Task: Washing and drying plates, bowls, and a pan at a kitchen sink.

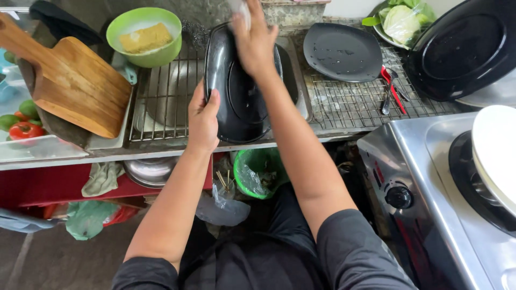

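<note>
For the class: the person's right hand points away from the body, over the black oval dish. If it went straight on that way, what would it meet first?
Probably the grey stone wall behind the sink. The right hand rests on the black oval dish, fingers blurred; depth is unclear.

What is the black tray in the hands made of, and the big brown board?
The black tray looks like glossy plastic or melamine: smooth, with wet shine. I cannot be sure. The brown board looks like wood: grain lines, matte warm surface.

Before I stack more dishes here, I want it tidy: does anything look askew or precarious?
The wooden cutting board lies tilted, propped over the tray of vegetables. The large black platter at the right leans on edge rather than flat. Nothing looks spilled or broken.
</note>
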